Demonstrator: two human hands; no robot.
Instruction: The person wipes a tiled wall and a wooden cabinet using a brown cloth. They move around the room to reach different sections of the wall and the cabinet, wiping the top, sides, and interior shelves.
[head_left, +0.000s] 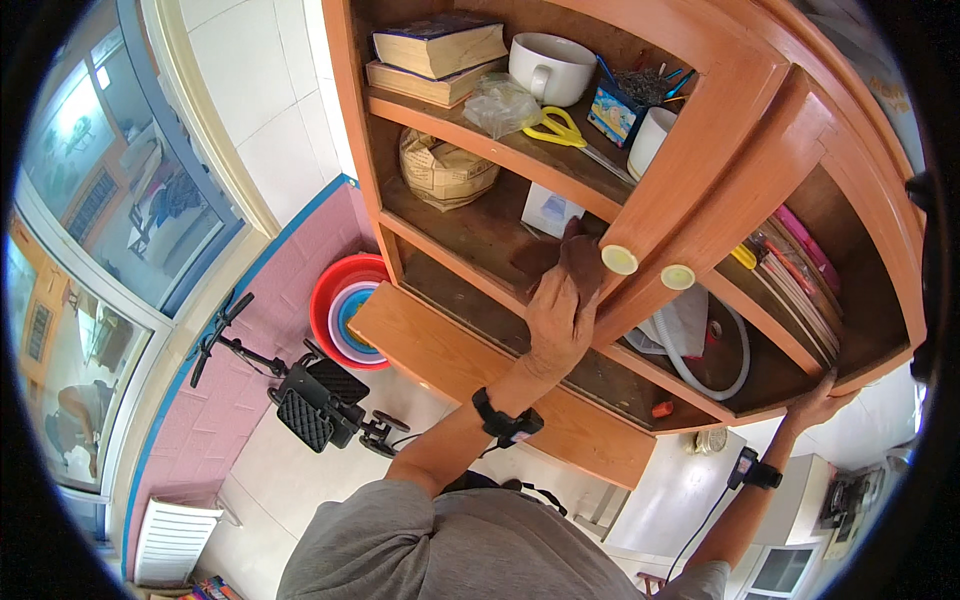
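Observation:
My left hand (559, 319) holds a dark brown cloth (579, 259) against the middle shelf of a wooden cabinet (720, 142), beside its door frames. Just behind the cloth stands a small white card or box (551, 210) with a blue picture. My right hand (819, 411) grips the cabinet's lower right edge. On the shelf above the cloth lie yellow-handled scissors (556, 129) and a crumpled clear plastic bag (501, 105). Two round pale knobs (619, 259) sit on the door frames near my left hand.
Thick books (439, 49), a white mug (553, 69) and a pen holder (616, 112) fill the top shelf. A paper-wrapped bundle (448, 169) sits below. A grey hose (670, 345) lies at right. Nested basins (352, 311) and a folding scooter (319, 405) stand at left.

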